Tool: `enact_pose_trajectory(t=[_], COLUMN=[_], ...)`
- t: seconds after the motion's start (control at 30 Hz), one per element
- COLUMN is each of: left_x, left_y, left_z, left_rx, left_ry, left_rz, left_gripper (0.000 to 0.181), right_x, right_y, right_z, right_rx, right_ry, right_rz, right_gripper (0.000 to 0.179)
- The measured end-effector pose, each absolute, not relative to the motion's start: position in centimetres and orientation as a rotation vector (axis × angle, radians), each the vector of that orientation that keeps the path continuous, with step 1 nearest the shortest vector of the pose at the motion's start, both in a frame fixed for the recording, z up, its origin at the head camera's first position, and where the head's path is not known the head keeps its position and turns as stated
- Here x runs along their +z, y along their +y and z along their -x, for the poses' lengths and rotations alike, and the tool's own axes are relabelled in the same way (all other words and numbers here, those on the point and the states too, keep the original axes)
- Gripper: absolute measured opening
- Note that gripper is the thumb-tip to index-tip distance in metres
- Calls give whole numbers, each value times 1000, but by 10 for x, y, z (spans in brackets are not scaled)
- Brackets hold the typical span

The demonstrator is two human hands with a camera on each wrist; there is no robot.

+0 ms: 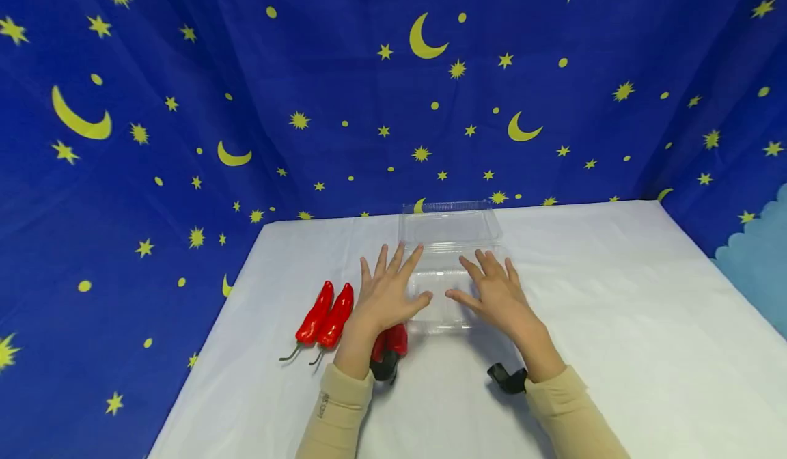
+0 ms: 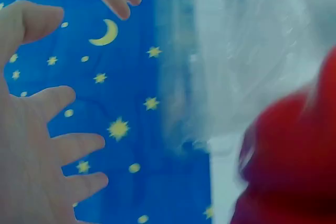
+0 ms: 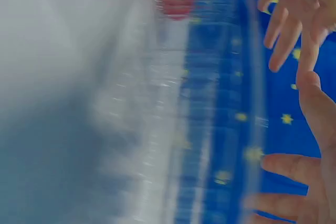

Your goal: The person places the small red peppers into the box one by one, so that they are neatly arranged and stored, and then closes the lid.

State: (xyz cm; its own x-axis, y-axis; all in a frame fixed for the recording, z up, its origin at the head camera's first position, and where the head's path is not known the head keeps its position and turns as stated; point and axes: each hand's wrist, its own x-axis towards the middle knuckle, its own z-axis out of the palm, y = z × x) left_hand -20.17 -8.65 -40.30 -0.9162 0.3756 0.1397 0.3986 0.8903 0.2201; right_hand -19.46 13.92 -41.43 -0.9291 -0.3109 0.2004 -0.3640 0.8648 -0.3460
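A transparent plastic clamshell box (image 1: 445,319) lies on the table with its lid (image 1: 451,227) raised and folded back at the far side. Over its left part hovers my left hand (image 1: 389,295), palm down with fingers spread, holding nothing. My right hand (image 1: 496,296) is spread above the box's right side, also holding nothing. Two red peppers (image 1: 315,314) with dark stems lie side by side to the left. More red pepper (image 1: 397,339) shows beneath the left wrist, partly hidden by it. In the left wrist view a blurred red pepper (image 2: 294,145) looms large.
A white cloth (image 1: 615,309) covers the table. Behind and to the left hangs a blue curtain (image 1: 344,90) with yellow moons and stars. Black wrist camera mounts (image 1: 507,379) sit under both wrists. A light blue scalloped shape (image 1: 756,261) is at the right edge.
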Motion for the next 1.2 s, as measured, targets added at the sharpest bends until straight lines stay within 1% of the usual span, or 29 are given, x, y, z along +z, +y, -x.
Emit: enact_pose_trajectory(t=[0.13, 0.27, 0.4, 0.53, 0.73, 0.87, 1.0, 1.2], left_x=[-384, -370, -365, -368, -373, -378, -386, -400], left_y=[-113, -145, -174, -197, -217, -230, -243, -258], left_z=[194, 186, 178, 175, 173, 169, 166, 165], left_rx=[-420, -432, -450, -467, -519, -537, -521, -564], left_ry=[-2814, -2659, -2609, -2636, -2670, -2682, -2712, -2754], left_rz=[633, 617, 543, 472, 389, 311, 211, 131], left_gripper=[76, 74, 74, 73, 74, 74, 73, 68], right_x=[-401, -387, -380, -380, -396, -413, -432, -450], right_y=[148, 167, 189, 209, 233, 245, 254, 257], right_z=[194, 200, 213, 229, 255, 269, 277, 283], right_rx=[712, 808, 930, 1048, 1319, 1587, 1840, 2135], right_ry=[-2849, -2818, -2809, -2838, -2890, -2913, -2876, -2721], right_rz=[-605, -669, -664, -630, -636, -550, -471, -487], right_gripper=[79, 79, 76, 74, 67, 68, 68, 65])
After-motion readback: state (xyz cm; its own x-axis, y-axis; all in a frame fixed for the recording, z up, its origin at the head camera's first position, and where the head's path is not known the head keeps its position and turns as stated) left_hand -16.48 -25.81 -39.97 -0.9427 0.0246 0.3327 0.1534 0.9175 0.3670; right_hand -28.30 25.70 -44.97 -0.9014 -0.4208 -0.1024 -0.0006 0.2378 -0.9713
